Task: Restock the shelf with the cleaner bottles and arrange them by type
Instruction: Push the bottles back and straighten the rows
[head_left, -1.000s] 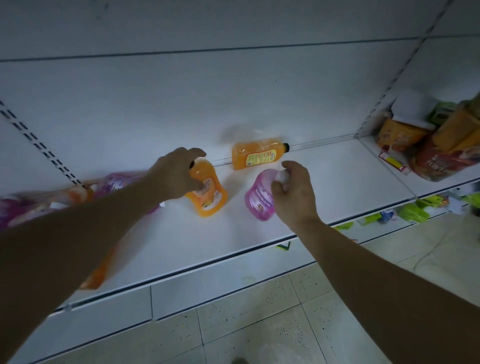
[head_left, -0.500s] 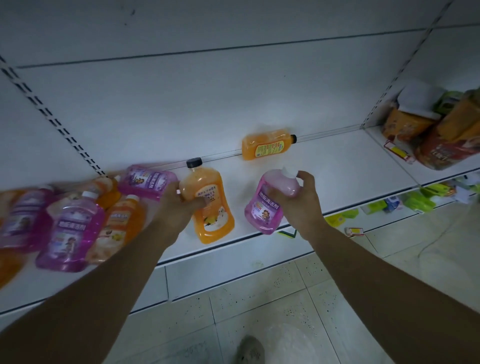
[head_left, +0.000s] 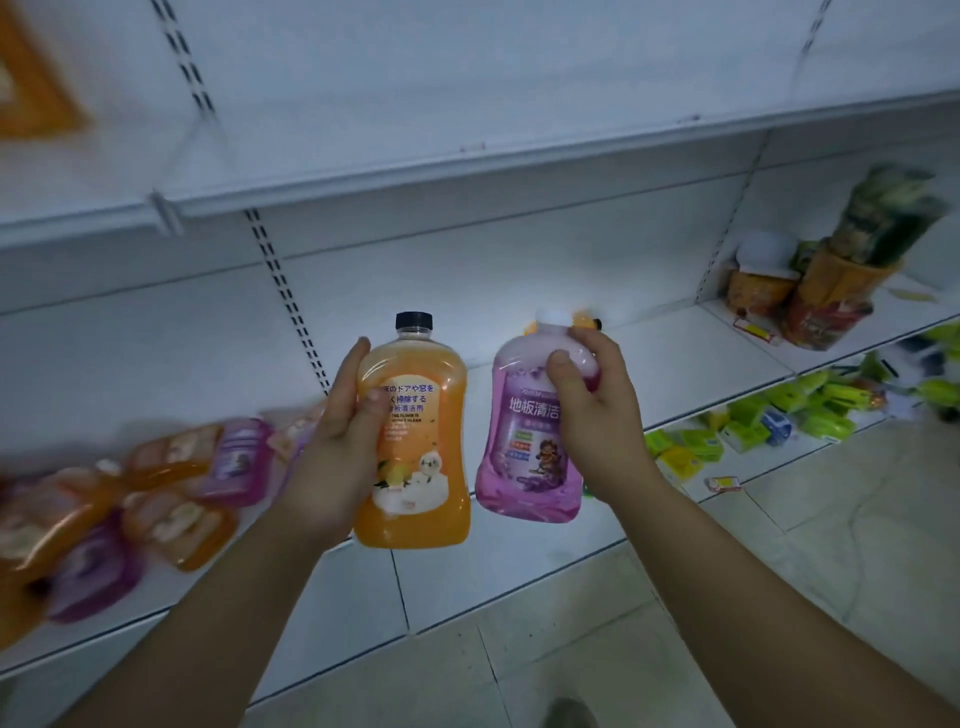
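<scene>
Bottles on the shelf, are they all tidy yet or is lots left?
Nothing looks sorted yet. The left hand holds an orange bottle, the right hand a purple bottle. The mixed orange and purple pile lying on the shelf awaits grouping.

- You lifted the orange bottle (head_left: 415, 441) off the shelf (head_left: 701, 364) with your left grip (head_left: 332, 457) and stood it upright, cap up.
- Your right grip (head_left: 592, 415) raised the pink bottle (head_left: 519, 441) upright too, label towards you.
- Both bottles ended up side by side, not touching.
</scene>
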